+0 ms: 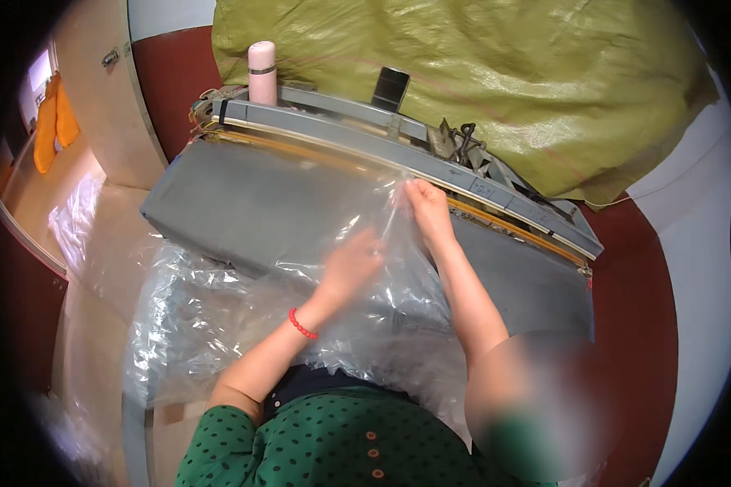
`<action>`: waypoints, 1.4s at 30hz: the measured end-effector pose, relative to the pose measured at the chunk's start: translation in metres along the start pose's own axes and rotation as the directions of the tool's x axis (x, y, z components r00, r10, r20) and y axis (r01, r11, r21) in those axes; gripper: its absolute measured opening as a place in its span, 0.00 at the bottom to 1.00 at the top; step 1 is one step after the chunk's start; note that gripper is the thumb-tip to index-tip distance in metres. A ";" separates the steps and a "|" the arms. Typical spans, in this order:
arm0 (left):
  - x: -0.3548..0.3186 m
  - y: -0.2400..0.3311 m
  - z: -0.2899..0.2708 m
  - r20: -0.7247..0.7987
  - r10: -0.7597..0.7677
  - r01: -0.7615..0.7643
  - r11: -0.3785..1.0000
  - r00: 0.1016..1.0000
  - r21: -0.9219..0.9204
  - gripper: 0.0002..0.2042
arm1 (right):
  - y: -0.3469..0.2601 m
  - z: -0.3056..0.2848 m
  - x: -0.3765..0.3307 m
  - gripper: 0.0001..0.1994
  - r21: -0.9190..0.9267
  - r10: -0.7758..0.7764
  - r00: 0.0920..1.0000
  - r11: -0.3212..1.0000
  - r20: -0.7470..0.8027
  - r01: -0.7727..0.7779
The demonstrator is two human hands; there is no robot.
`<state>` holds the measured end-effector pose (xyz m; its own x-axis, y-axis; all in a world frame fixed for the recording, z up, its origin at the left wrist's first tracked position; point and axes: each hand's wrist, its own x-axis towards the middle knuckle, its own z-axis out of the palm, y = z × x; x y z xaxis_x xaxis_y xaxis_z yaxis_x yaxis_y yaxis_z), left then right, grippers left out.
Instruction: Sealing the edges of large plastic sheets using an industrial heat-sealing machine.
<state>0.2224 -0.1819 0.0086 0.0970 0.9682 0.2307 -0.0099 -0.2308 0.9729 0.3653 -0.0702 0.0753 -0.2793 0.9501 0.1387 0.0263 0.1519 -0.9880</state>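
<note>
A clear plastic sheet (pixel 382 272) lies over the grey bench-like machine (pixel 244 191) and hangs down its front toward my lap. My right hand (pixel 428 209) pinches the top edge of this sheet close to the long yellowish strip (pixel 512 231) along the machine. Lower and to the left, my left hand (pixel 353 261) is over the sheet, with a red bead bracelet at the wrist. Motion smears its fingers, so their grip cannot be made out. Behind the strip runs a long grey metal bar (pixel 333 134).
A pink bottle (pixel 262 77) and a dark phone (pixel 391 89) stand behind the bar. Metal linkage parts (pixel 463 146) stick up right of them. Crumpled clear plastic (pixel 179 316) piles at the left front. A yellow-green tarp (pixel 503 73) covers something behind. A door (pixel 105 89) stands at far left.
</note>
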 end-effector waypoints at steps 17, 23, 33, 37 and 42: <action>-0.015 0.028 -0.068 0.395 -0.075 0.100 0.994 0.916 -0.044 0.08 | -0.066 -0.038 -0.035 0.09 -0.359 -0.491 0.821 0.851 -0.292 0.382; -0.097 -0.010 -0.206 0.364 -0.512 -0.052 0.525 0.778 0.850 0.09 | -0.018 -0.254 -0.073 0.11 -0.629 -0.507 0.578 0.778 -0.639 -0.013; -0.019 0.138 -0.329 -0.213 0.892 0.427 0.025 0.399 0.904 0.14 | 0.085 -0.458 -0.213 0.14 -0.720 -0.568 0.446 0.498 -0.692 -0.484; 0.008 0.047 -0.304 -0.363 0.447 0.214 0.350 0.818 0.912 0.28 | 0.081 -0.467 -0.231 0.19 -0.632 -0.538 0.408 0.339 -0.738 -0.696; 0.034 -0.023 -0.346 -0.515 0.079 0.484 0.244 0.854 0.840 0.39 | 0.086 -0.475 -0.252 0.18 -0.560 -0.398 0.495 0.056 -0.772 -0.827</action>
<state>-0.1180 -0.1106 -0.0019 -0.4306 0.8580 0.2800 0.8807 0.3315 0.3385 0.8944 -0.1672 -0.0121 0.5924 0.6205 0.5139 0.7695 -0.6247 -0.1327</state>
